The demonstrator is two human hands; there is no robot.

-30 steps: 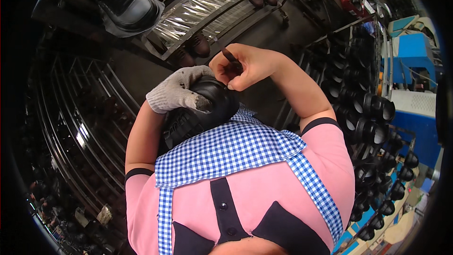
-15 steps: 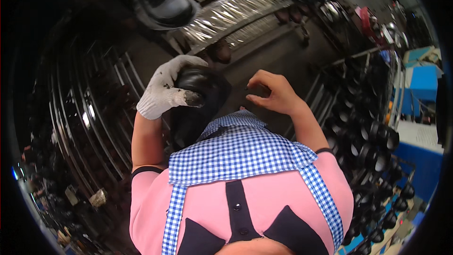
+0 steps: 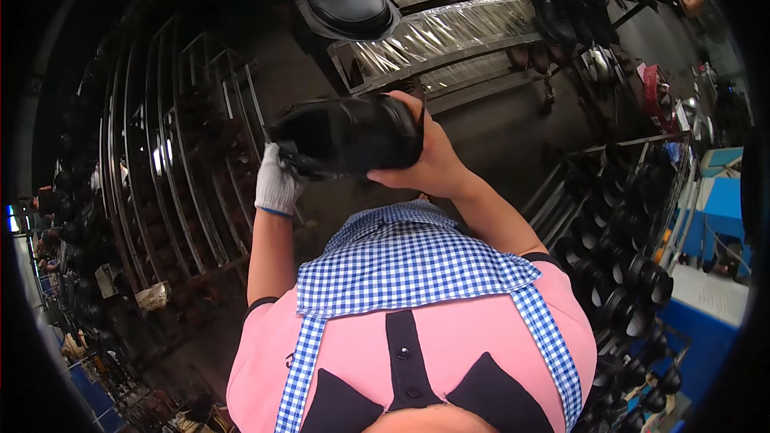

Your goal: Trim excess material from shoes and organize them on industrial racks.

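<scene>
A black leather shoe lies sideways in front of my chest, its dark opening toward the left and its rounded end toward the right. My left hand, in a white knitted glove, grips the shoe beside the opening; its fingers are partly hidden there. Bare, my right hand is closed round the rounded end, with the thumb on the near side and the fingers on the far side.
Ahead stands a frame covered in shiny silver film, bearing a black shoe and several more to the right. A metal-bar rack is on my left. Another rack, with many black shoes, stands on my right, near blue equipment.
The shoe has turned from upright to sideways, showing its opening. My right hand, empty before, has taken hold of the rounded end. My left hand has shifted to the opening end.
</scene>
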